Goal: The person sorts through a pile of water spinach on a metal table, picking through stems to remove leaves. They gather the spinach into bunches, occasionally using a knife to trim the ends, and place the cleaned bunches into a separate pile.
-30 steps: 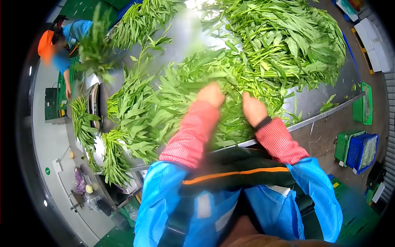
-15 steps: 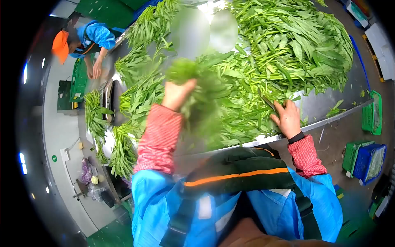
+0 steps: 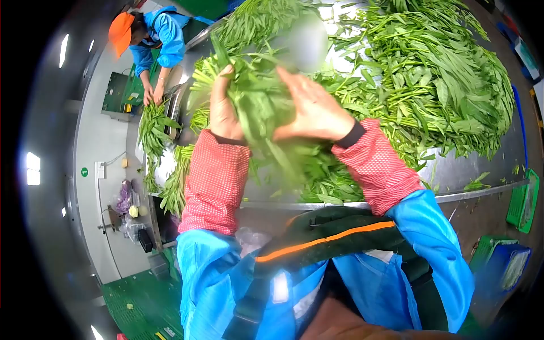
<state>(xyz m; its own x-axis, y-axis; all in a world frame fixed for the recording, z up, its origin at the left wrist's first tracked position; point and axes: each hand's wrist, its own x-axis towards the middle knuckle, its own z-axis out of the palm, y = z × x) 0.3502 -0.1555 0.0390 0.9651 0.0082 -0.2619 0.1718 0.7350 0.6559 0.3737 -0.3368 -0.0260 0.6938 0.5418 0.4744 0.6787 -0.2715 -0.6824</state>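
Note:
In the head view, a bunch of water spinach (image 3: 258, 93) is raised above the metal table, its pale stem ends pointing left and its leaves partly blurred. My left hand (image 3: 225, 110) is closed round it near the stems, thumb upward. From the other side my right hand (image 3: 317, 107) clasps the leafy part, with thumb and fingers spread around it. No knife shows in the right hand now; the fingers' inner side is hidden. Below and to the right lie loose leaves and stems (image 3: 326, 181). A large heap of water spinach (image 3: 442, 85) covers the right of the table.
The metal table edge (image 3: 453, 194) runs in front of my body. At the upper left a co-worker (image 3: 164, 42) handles greens beside a small device. More bunches (image 3: 178, 175) lie along the left side. Green (image 3: 521, 201) and blue baskets (image 3: 508, 266) stand on the right.
My right hand has left the cutting pile and come left to the bunch; the knife it held is out of sight. The bunch in my left hand has turned, stems now leftward. The view has shifted.

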